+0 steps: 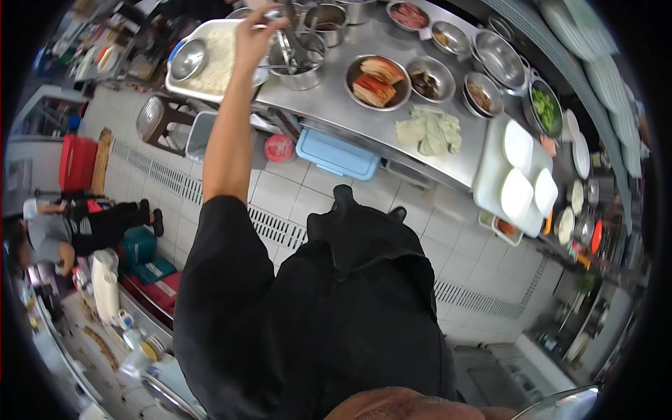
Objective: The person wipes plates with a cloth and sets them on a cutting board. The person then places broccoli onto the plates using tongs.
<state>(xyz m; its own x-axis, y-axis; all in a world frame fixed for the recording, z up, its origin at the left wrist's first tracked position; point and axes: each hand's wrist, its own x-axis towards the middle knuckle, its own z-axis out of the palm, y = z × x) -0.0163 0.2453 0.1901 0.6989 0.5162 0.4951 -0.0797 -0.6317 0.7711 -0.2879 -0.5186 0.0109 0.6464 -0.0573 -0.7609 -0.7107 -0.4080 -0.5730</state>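
Note:
My left hand [253,35] reaches out at the upper left, over the edge of a steel pot [302,78] filled with metal utensils [292,49]. Its fingers are bent and pressed together near the utensil handles; what they hold is too small and blurred to name. Beside the hand is a white tub [222,35] of pale, grainy food, with a steel bowl [189,60] resting in it. A second pot [327,26] with dark contents stands just behind. My right hand is out of view.
On the steel counter [315,105] are a bowl of reddish meat slabs [378,82], a crumpled cloth [430,130], several steel bowls and a tray [490,183] with white dishes. A blue lidded box [337,154] sits below. Another person [77,234] stands at the left.

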